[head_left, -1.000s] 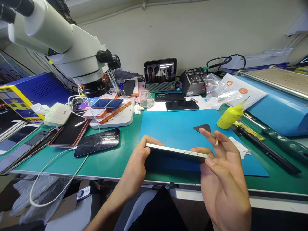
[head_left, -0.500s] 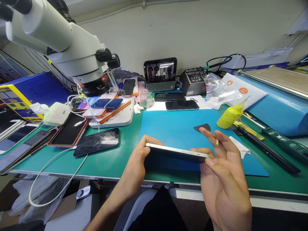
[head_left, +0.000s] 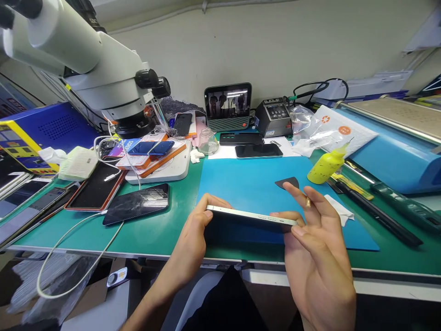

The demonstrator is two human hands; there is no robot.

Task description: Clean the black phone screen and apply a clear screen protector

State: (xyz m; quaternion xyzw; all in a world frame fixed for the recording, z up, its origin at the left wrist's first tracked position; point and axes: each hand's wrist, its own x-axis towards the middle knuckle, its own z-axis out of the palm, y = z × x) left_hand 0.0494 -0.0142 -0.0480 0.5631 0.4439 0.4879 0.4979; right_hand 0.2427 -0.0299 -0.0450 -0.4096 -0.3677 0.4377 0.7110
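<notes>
Above the near edge of the blue mat (head_left: 248,184) on the green tabletop (head_left: 151,230), a phone (head_left: 251,215) is held edge-on and level between both hands. The left hand (head_left: 193,239) grips its left end, while the right hand (head_left: 317,257) pinches its right end with the other fingers spread. A yellow bottle (head_left: 327,164) and a black pick (head_left: 287,182) lie beyond.

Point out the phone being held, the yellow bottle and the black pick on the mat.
phone (head_left: 251,214), head view, on its pale side edge.
yellow bottle (head_left: 325,168), head view, on its body.
black pick (head_left: 286,183), head view, on its flat middle.
</notes>
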